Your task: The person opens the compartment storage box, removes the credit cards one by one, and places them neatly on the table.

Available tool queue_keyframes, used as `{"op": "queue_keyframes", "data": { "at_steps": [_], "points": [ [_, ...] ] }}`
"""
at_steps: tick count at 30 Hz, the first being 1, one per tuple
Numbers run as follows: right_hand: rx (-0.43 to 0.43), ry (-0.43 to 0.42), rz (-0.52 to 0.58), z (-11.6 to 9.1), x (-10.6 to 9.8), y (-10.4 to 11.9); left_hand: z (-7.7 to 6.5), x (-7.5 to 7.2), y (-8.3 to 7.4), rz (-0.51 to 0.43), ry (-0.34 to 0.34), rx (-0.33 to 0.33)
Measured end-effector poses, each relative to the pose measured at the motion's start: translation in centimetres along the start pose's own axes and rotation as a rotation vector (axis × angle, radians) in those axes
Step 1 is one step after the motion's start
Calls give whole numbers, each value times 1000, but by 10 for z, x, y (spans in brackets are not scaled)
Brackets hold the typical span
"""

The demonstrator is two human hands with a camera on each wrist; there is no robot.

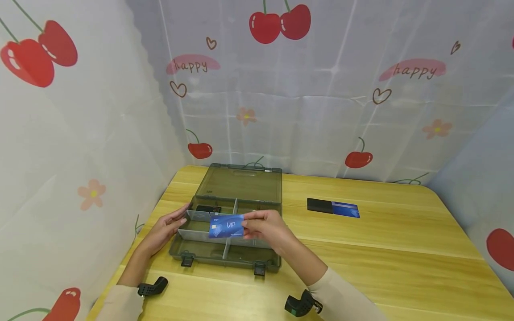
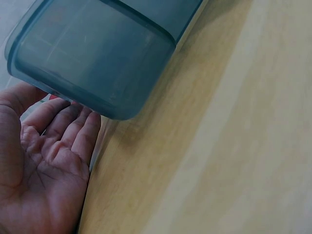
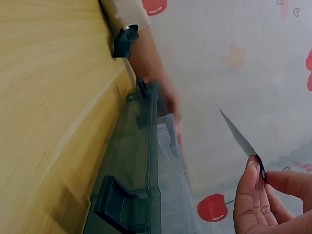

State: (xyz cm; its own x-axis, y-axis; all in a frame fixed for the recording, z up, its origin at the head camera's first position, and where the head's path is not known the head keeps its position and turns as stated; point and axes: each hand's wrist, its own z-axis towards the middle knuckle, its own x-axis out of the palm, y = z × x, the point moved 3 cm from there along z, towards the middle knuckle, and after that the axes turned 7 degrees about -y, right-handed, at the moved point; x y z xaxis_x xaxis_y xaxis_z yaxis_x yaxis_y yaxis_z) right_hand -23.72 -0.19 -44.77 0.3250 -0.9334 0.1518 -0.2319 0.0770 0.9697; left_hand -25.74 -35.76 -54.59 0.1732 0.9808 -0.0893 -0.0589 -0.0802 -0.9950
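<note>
A blue card marked VIP (image 1: 226, 226) is pinched at its right end between the thumb and fingers of my right hand (image 1: 265, 227). It is held over the open dark green, see-through compartment box (image 1: 201, 258). In the right wrist view the card (image 3: 239, 134) appears edge-on, apart from the box wall (image 3: 129, 156). My left hand (image 1: 166, 227) rests against the left side of the box, its fingers lying fairly straight along the wall in the left wrist view. A black card (image 1: 206, 208) lies in the back left compartment.
The box's lid (image 1: 241, 183) lies folded back behind it. Two latches, one of them the left latch (image 1: 187, 261), stick out in front. To the right, a black card (image 1: 319, 205) and a blue card (image 1: 346, 209) lie end to end on the wooden table (image 1: 381, 267). Patterned curtains (image 1: 301, 125) surround the table.
</note>
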Motion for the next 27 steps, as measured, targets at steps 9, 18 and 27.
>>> {"op": "queue_keyframes", "data": {
  "at_steps": [9, 18, 27],
  "points": [
    [-20, -17, -10, -12, -18, 1, 0, 2, -1, -6, -1, -3],
    [-18, -38, 41, -26, -44, 0, 1, 3, -1, -13, -3, -8],
    [-27, -85, 40, -40, -69, 1, 0, 1, -1, -3, -5, -12]
  ]
}}
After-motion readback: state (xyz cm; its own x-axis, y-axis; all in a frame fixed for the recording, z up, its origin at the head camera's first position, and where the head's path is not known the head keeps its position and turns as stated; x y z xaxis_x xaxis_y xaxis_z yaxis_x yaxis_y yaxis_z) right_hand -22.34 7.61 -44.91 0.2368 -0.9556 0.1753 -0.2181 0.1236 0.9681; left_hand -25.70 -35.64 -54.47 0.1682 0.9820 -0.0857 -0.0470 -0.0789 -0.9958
